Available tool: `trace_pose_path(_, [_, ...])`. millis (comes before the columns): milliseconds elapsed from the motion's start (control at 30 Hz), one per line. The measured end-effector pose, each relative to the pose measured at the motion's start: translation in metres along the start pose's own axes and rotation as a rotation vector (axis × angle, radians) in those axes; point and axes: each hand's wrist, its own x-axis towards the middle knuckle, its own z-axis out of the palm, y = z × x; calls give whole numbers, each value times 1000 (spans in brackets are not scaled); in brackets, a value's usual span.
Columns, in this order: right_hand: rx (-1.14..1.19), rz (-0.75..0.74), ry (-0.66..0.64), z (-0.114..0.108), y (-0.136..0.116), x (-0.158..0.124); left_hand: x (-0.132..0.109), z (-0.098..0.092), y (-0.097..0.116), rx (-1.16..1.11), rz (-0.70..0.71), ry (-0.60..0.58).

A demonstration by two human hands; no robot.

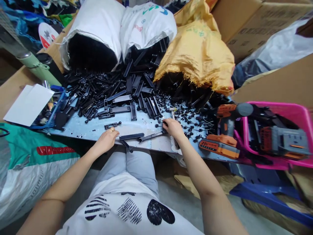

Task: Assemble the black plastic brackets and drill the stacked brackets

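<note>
My left hand (107, 141), with a ring on one finger, is closed at the left end of a hinged black plastic arm (132, 136). A short leg of that arm sticks out past the table's front edge. A second black arm (152, 136) with a forked end lies to its right. My right hand (173, 128) has its fingers pinched together just above that arm's right end, beside small black-headed screws (193, 120); what they hold is hidden. Just beyond my left hand lies a small black jointed piece (112, 125). A hammer-like tool (171, 111) lies beyond my right hand.
Black plastic parts (97, 91) spill from a white sack (95, 19), another white sack (146, 26) and a yellow sack (195, 49). An orange cordless drill (223, 130) and a pink basket (303, 114) stand right. A blue basket (55, 114) and green bottle (46, 70) are left.
</note>
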Motion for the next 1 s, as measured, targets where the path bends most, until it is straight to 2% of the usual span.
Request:
trace_pose_path(133, [12,-17,6,1,-6,-22,5,-4,8,170,-8,-30])
trace_pose_path(267, [212,20,121,-1,-14,-41,13,-10,16,283,19,-63])
trace_pose_path(367, [410,23,236,-11,-29,-45,19,-9,22,303,93,-111])
trace_pose_path(467, [481,-4,291,-26,-50,-44,22,-6,25,299,54,-102])
trace_pose_path(567, [530,-54,241,-39,-71,-44,19,-2,21,308,-5,-53])
trace_pose_path(667, [634,-31,170,-44,-88,-46,14,5,14,284,32,-9])
trace_pose_path(800, [709,-70,77,-47,-103,-45,8,31,3,194,42,136])
trace_pose_path(900, [676,-175,12,-49,-110,-40,5,52,-7,201,113,275])
trace_pose_path(1000, [532,-273,-39,-52,-116,-32,3,60,-15,236,215,381])
